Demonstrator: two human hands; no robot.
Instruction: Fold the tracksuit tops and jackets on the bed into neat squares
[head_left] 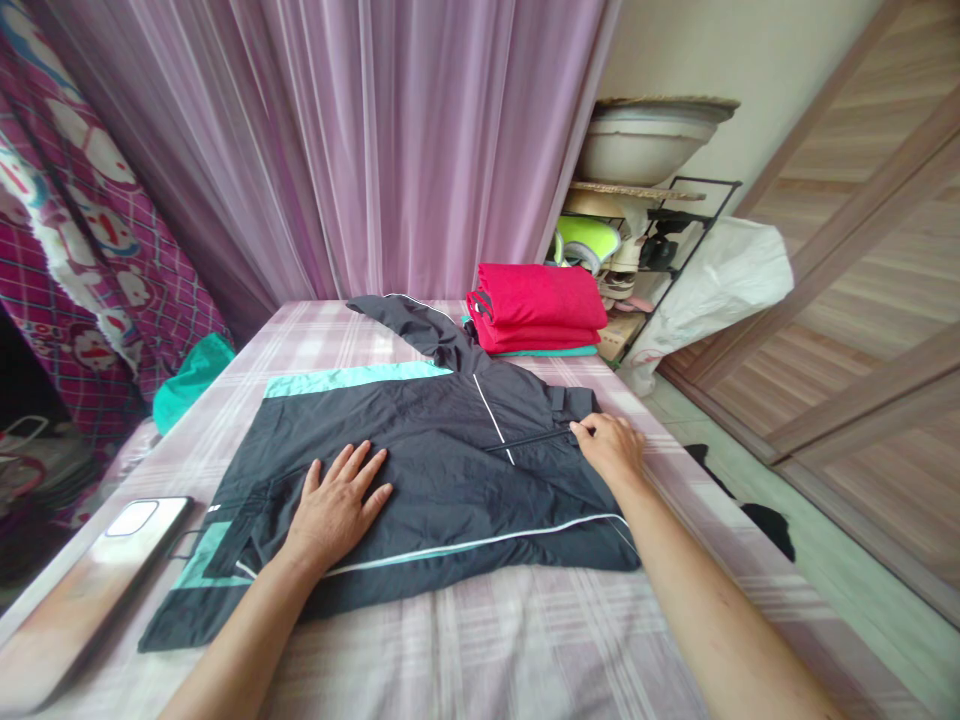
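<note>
One dark jacket (420, 430) lay spread across the middle of the table (420, 650), one sleeve (420, 325) stretched toward the far edge. It had teal panels and thin white piping; a small white mark near its left end was too small to read. Two hands were on it. The left hand (341, 500) rested flat, fingers open and slightly spread. The right hand (613, 445), near the right edge, had thumb and fingertips closed on the dark fabric. One phone (97, 600) lay along the left edge. One pile of folded red clothes (540, 305) sat at the far right corner, with teal cloth (551, 351) under it. One teal bag (193, 382) showed beyond the left edge, and one white plastic bag (720, 280) beyond the right.
</note>
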